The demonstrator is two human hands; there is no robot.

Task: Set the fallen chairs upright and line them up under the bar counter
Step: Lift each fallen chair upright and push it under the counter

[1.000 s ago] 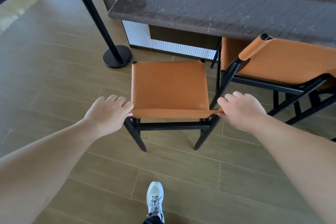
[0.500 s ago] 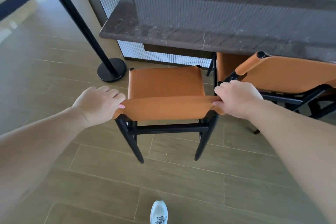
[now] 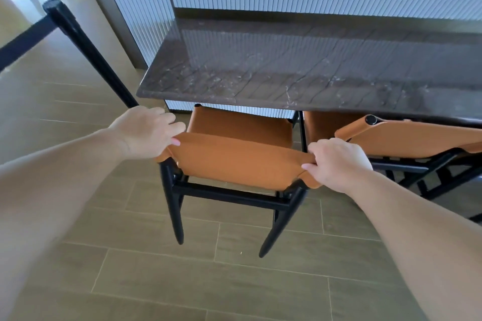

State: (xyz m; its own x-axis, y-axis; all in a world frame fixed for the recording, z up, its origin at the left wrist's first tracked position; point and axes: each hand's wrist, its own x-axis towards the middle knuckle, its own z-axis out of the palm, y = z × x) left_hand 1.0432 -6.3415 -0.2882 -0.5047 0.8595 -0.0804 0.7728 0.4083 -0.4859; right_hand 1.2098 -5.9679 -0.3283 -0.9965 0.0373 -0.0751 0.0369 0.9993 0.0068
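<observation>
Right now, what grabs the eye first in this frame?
The orange chair at centre, upright, gripped at its backrest corners by the left hand and right hand. Its seat reaches under the dark marble counter. A second orange chair sits to its right.

the near chair [image 3: 236,161] stands up on its black legs, with an orange seat and an orange back. its seat front sits just under the edge of the dark stone bar counter [image 3: 287,73]. a 2nd orange chair [image 3: 407,138] is close on its right, tipped at a slant.
</observation>
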